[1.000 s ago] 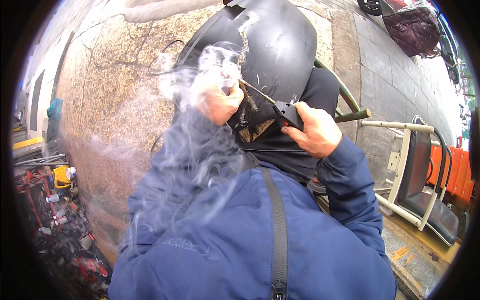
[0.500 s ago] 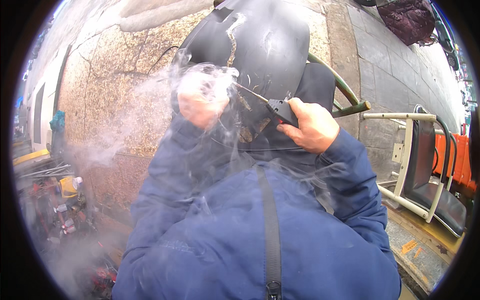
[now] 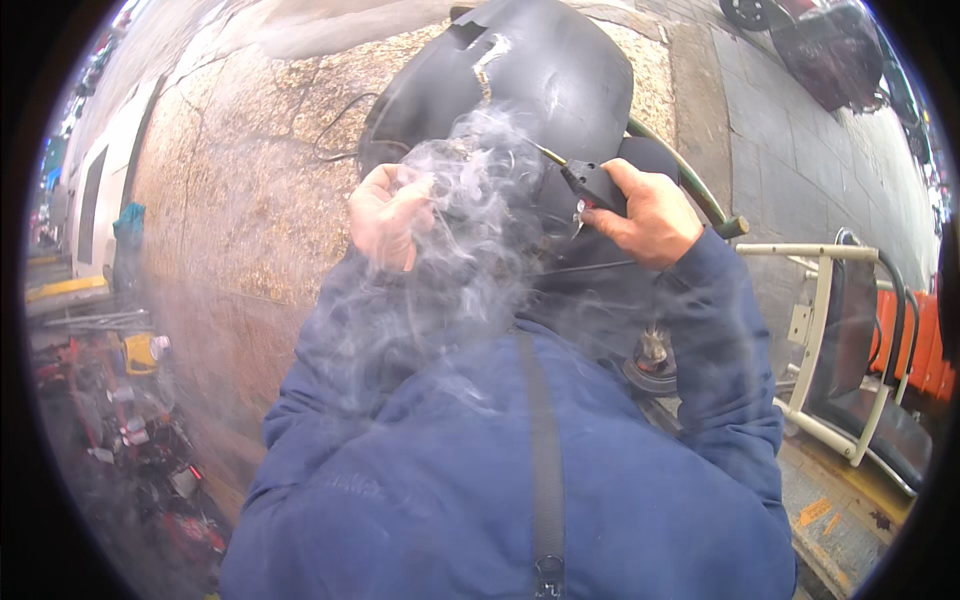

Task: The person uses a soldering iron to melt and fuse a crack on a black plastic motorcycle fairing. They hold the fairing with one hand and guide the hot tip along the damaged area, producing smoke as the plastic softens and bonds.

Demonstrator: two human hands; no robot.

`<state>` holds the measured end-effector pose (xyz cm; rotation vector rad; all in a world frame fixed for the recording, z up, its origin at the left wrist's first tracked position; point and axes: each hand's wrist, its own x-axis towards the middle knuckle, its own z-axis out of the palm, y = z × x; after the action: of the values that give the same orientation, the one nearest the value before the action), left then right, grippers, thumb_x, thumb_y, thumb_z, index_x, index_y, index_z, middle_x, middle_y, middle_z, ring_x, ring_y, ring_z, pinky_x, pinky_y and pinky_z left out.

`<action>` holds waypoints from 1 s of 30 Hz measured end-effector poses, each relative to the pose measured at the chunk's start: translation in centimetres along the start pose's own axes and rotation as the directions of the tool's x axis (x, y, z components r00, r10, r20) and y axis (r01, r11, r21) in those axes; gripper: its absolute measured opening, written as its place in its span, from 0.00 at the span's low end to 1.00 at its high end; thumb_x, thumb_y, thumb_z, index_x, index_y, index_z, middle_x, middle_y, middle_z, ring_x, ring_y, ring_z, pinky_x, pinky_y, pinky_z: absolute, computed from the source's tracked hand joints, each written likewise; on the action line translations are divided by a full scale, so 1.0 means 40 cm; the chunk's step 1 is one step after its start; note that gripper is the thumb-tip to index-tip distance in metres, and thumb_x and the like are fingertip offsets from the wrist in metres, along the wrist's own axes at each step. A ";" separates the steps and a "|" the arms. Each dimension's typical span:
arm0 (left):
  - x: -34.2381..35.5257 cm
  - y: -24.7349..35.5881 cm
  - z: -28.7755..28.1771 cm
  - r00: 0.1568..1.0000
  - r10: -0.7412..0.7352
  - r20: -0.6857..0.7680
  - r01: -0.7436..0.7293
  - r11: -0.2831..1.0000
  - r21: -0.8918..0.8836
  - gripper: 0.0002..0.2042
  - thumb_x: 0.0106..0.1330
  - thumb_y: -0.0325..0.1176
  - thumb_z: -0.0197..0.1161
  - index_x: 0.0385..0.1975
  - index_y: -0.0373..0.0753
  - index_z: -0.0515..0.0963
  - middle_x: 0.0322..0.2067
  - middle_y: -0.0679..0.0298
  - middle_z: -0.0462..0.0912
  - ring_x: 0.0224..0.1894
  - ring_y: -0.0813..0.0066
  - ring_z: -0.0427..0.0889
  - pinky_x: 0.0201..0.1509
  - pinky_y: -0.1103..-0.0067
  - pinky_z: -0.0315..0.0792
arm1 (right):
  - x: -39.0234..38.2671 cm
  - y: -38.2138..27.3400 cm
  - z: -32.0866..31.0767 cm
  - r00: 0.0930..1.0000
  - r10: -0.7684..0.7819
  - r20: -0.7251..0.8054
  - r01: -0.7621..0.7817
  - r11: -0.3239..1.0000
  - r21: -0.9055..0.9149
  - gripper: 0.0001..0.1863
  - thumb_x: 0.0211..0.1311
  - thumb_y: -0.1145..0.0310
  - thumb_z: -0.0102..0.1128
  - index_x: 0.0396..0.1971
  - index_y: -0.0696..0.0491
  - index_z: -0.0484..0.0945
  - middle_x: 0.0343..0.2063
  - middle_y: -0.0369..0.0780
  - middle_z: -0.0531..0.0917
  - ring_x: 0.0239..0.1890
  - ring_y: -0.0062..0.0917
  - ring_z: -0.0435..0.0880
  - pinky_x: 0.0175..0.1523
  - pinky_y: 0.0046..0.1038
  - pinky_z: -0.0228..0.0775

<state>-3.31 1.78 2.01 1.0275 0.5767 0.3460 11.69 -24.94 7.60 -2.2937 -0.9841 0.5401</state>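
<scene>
A large curved black plastic panel [image 3: 570,75] lies across my lap, with a pale, rough crack line down its upper part. My right hand [image 3: 655,215] grips a black soldering iron [image 3: 597,187] with a red part. Its thin metal tip points up and left, over the panel. Thick white smoke [image 3: 470,180] curls between my hands and hides the panel's near middle. On the left, my left hand [image 3: 388,215] is closed with thumb and fingers together at the panel's edge. Smoke veils what those fingers hold, if anything.
Beside my right arm stands a pale metal-framed chair [image 3: 825,330] with dark padding, near an orange barrier [image 3: 910,340]. A greenish metal tube [image 3: 690,180] runs behind the panel. Jumbled tools and parts [image 3: 130,430] lie at lower left. A thin dark cable [image 3: 340,125] rests on the stone paving.
The soldering iron's tip has moved up and right, away from my left hand. My left hand has shifted slightly left and shows more clearly as the smoke moved toward the middle.
</scene>
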 end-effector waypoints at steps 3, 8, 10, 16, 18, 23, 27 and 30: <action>-0.005 0.005 -0.010 1.000 0.012 -0.027 -0.010 0.996 0.089 0.07 0.62 0.23 0.67 0.34 0.33 0.75 0.24 0.63 0.79 0.21 0.80 0.75 0.25 0.82 0.69 | 0.023 0.013 -0.008 0.996 -0.084 -0.011 0.083 0.996 -0.042 0.19 0.57 0.63 0.71 0.45 0.55 0.77 0.31 0.52 0.83 0.39 0.50 0.84 0.43 0.43 0.73; -0.013 0.005 -0.016 0.999 0.002 -0.034 -0.001 0.999 0.043 0.05 0.63 0.24 0.66 0.34 0.34 0.76 0.28 0.62 0.82 0.27 0.77 0.79 0.30 0.80 0.74 | 0.030 0.017 -0.034 0.987 -0.163 0.009 0.163 0.980 -0.113 0.20 0.56 0.64 0.71 0.46 0.55 0.77 0.33 0.52 0.84 0.39 0.48 0.84 0.43 0.41 0.73; -0.019 -0.005 -0.012 0.998 0.039 -0.052 -0.034 0.996 0.083 0.07 0.62 0.25 0.67 0.35 0.34 0.75 0.29 0.62 0.82 0.28 0.77 0.79 0.32 0.80 0.74 | 0.034 0.011 -0.043 0.996 -0.069 0.053 0.073 0.994 -0.080 0.21 0.56 0.68 0.71 0.47 0.56 0.76 0.36 0.52 0.84 0.40 0.48 0.84 0.44 0.39 0.74; -0.027 -0.003 -0.026 0.999 0.047 -0.001 -0.047 0.998 -0.029 0.08 0.64 0.26 0.66 0.38 0.33 0.74 0.31 0.61 0.82 0.28 0.77 0.79 0.33 0.78 0.76 | 0.039 -0.025 -0.065 0.993 -0.011 0.122 0.037 0.976 -0.214 0.21 0.56 0.70 0.70 0.49 0.57 0.76 0.40 0.50 0.86 0.43 0.46 0.86 0.48 0.37 0.76; -0.026 0.007 -0.031 1.000 0.024 -0.001 -0.024 0.999 -0.042 0.08 0.65 0.26 0.65 0.39 0.34 0.74 0.32 0.60 0.82 0.27 0.77 0.79 0.34 0.78 0.77 | 0.036 -0.039 -0.070 0.989 0.024 0.144 0.004 0.982 -0.190 0.22 0.56 0.68 0.70 0.50 0.57 0.76 0.38 0.50 0.87 0.43 0.44 0.86 0.48 0.37 0.76; -0.018 0.013 -0.055 0.998 0.036 -0.058 -0.046 0.981 -0.189 0.06 0.62 0.26 0.66 0.34 0.32 0.77 0.27 0.62 0.82 0.23 0.79 0.78 0.28 0.81 0.75 | 0.039 -0.065 -0.074 0.991 0.023 0.135 0.011 0.968 -0.251 0.21 0.55 0.69 0.70 0.48 0.57 0.78 0.36 0.48 0.87 0.41 0.41 0.87 0.47 0.35 0.76; 0.053 0.001 -0.201 0.923 0.273 -0.270 -0.316 0.939 -0.132 0.05 0.61 0.25 0.66 0.33 0.32 0.77 0.25 0.61 0.81 0.20 0.78 0.78 0.25 0.80 0.74 | 0.048 -0.069 -0.063 0.992 -0.051 0.114 0.077 0.970 -0.232 0.20 0.54 0.70 0.70 0.47 0.58 0.78 0.34 0.48 0.87 0.38 0.40 0.88 0.44 0.35 0.76; 0.124 -0.072 -0.396 0.860 0.255 -0.442 -0.277 0.961 0.014 0.05 0.62 0.24 0.64 0.34 0.36 0.75 0.24 0.65 0.79 0.22 0.80 0.75 0.29 0.79 0.76 | 0.051 -0.063 -0.049 0.997 -0.017 0.074 0.033 0.972 -0.232 0.20 0.54 0.70 0.71 0.46 0.58 0.78 0.30 0.46 0.85 0.32 0.33 0.85 0.42 0.32 0.75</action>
<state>-8.81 14.11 -8.10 0.9846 0.8296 0.8519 12.80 -22.69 10.42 -2.4786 -1.1638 0.5224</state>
